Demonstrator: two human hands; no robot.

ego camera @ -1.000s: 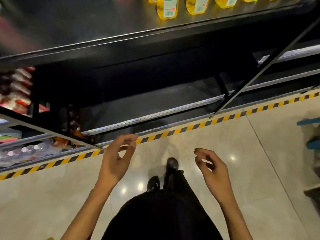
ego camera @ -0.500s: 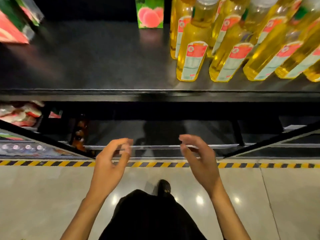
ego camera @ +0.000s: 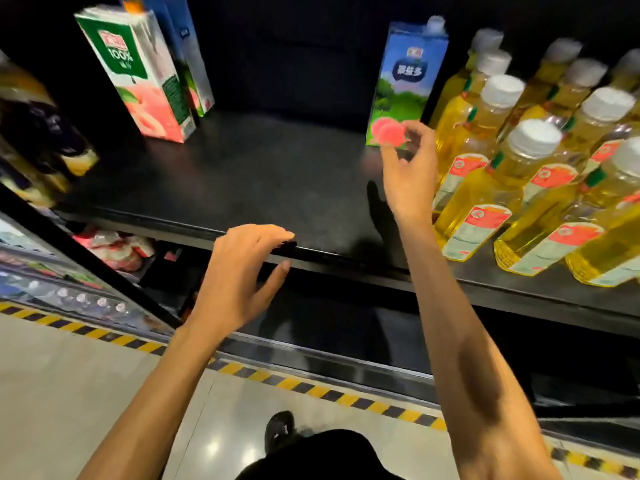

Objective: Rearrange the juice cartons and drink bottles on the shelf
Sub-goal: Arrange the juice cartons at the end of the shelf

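While both hands are raised to the shelf [ego camera: 242, 174], neither grips anything. The left hand [ego camera: 239, 282] hovers at the shelf's front edge, its fingers loosely bent with the thumb spread below them, and it holds nothing. The right hand [ego camera: 408, 171] is further in over the shelf, just in front of the lower right corner of a blue carton [ego camera: 405, 81]. Its fingers are loosely curled. Blur prevents confirming whether the fingertips touch the carton, though they do not appear to close round it.

That carton stands upright toward the back of the shelf, just beside the bottles [ego camera: 485, 188]. These are yellow with white caps and fill the shelf's right side. A green carton [ego camera: 145, 74] stands upright at back left, with a second carton [ego camera: 187, 46] close behind it. A stretch of dark shelf separates the two groups. Striped tape [ego camera: 311, 388] runs along the floor below.
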